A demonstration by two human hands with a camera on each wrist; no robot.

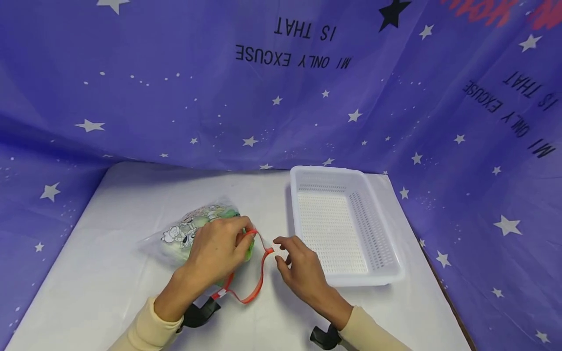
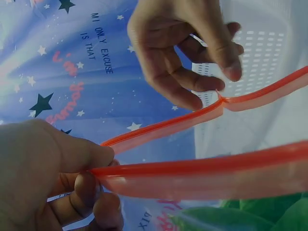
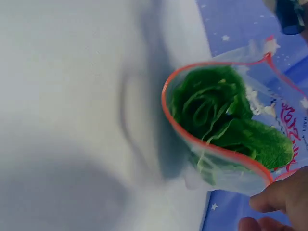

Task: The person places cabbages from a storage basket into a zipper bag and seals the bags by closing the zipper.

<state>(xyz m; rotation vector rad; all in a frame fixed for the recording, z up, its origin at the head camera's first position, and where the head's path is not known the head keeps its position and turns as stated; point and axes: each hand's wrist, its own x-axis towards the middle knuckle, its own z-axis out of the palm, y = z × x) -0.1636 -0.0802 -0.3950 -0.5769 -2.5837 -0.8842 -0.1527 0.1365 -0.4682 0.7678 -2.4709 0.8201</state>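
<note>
A clear zip bag with printed cartoon figures and a red zip edge lies left of centre on the table. Its mouth gapes toward the right. Inside, the right wrist view shows crinkled green leafy pieces and a longer green piece. My left hand pinches the red edge at the far side of the mouth, between thumb and fingers. Just right of the mouth, my right hand hovers with bent, parted fingers, holding nothing. In the left wrist view its fingertips are close to a kink in the red edge.
A white perforated plastic basket stands on the right side of the white table, close beside my right hand. Purple star-printed cloth hangs behind and at both sides. Black wrist mounts sit under both wrists.
</note>
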